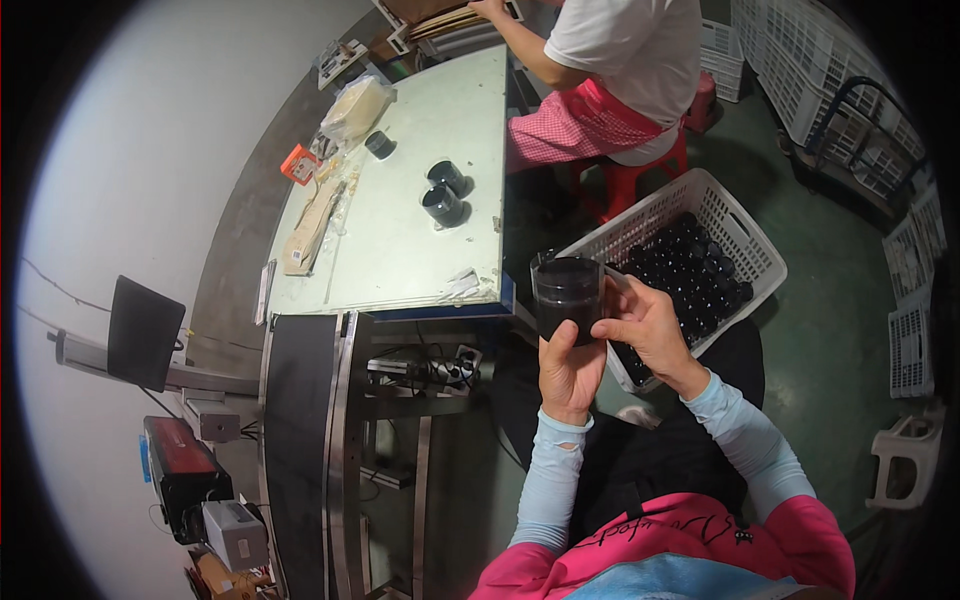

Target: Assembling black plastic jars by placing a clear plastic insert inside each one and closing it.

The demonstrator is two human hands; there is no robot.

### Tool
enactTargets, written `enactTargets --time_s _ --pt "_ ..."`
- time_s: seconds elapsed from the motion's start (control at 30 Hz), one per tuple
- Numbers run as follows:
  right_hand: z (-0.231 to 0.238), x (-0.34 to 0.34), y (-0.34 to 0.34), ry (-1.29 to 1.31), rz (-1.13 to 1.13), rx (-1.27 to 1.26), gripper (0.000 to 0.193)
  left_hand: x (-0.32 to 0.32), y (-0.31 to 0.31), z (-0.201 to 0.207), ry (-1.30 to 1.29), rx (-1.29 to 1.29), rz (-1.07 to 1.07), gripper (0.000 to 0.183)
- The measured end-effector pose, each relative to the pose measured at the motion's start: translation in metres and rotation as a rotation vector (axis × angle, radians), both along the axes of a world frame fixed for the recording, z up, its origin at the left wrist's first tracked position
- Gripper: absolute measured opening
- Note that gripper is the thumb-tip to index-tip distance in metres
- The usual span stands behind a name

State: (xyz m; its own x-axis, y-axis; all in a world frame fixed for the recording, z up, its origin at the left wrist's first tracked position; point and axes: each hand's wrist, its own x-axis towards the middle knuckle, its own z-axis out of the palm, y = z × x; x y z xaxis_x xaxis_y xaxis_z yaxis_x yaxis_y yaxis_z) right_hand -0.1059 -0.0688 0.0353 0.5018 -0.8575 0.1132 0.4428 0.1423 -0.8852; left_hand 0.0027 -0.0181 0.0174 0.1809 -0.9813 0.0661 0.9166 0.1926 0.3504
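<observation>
A dark, translucent round container (566,292) is held up in front of me, wrapped in a clear plastic sleeve. My left hand (570,372) cups it from below. My right hand (640,322) grips its right side, fingers on the plastic. Just behind and to the right stands a white plastic basket (740,222) filled with several dark round containers (690,275).
A pale work table (420,180) lies ahead-left with two dark cups (443,192), a roll of tape (379,144) and bagged items. A black conveyor belt (297,440) runs at my left. Another person in a white shirt (625,50) sits on a red stool. White crates (800,60) stack at right.
</observation>
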Motion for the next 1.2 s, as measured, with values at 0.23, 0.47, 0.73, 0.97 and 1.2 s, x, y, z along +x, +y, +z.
enactTargets --time_s 0.23,0.47,0.73,0.97,1.2 --pt "0.002 -0.002 0.0 0.07 -0.027 0.005 0.057 0.022 -0.002 0.0 -0.346 0.071 0.038 0.053" --pt "-0.032 -0.034 -0.01 0.221 -0.123 0.11 0.039 0.109 -0.041 -0.029 -0.772 0.264 0.44 0.057" --pt "-0.077 -0.102 -0.007 0.386 -0.268 0.344 0.026 0.205 -0.104 -0.077 -1.071 0.627 0.73 0.048" --pt "-0.098 -0.118 -0.012 0.406 -0.359 0.419 0.024 0.231 -0.136 -0.096 -1.243 0.747 0.777 0.063" --pt "-0.145 -0.117 -0.061 0.439 -0.378 0.454 0.028 0.218 -0.108 -0.104 -1.264 0.775 0.765 0.073"
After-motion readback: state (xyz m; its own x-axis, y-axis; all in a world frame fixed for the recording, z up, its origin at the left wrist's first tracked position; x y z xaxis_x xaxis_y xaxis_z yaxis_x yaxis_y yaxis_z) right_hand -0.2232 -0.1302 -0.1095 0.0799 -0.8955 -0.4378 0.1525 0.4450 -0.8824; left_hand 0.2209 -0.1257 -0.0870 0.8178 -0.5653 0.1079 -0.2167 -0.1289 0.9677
